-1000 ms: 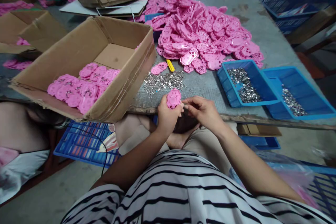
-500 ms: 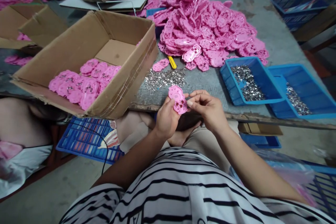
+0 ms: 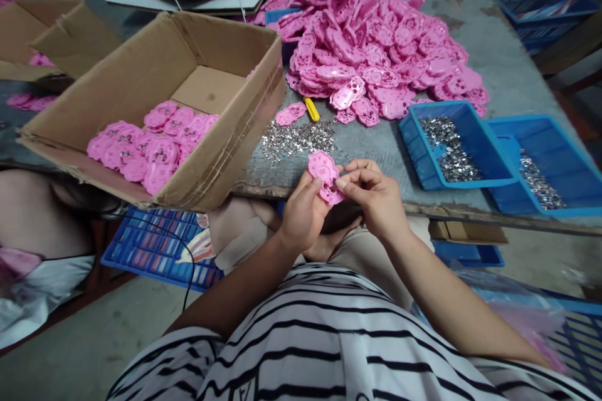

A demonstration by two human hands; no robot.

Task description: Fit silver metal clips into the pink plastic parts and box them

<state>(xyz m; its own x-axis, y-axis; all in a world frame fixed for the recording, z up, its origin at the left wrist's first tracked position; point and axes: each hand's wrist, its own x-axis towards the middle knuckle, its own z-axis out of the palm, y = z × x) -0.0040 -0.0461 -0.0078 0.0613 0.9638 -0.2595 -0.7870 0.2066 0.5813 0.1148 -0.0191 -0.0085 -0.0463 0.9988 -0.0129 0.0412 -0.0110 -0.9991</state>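
Currently fitting step: left hand [image 3: 303,213] is closed around a pink plastic piece [image 3: 324,177] above the bench [image 3: 376,150] edge, cardboard box [image 3: 155,113] at 10 o'clock. Right hand [image 3: 376,197] pinches at the piece's lower edge; whether it grips a clip I cannot tell. Next likely needs a fresh one from the metal clips [image 3: 296,136] at 12 o'clock.

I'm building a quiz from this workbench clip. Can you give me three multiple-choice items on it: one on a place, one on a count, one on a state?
1. Where is the cardboard box with pink parts? A left of the hands; B right of them; C on the floor.
2. How many blue trays hold metal bits? A one; B two; C four.
3. The pink piece is: A lying on the table; B held by both hands; C in a tray.

A: the box sits left.
B: two trays side by side.
B: left hand and right hand pinch it.
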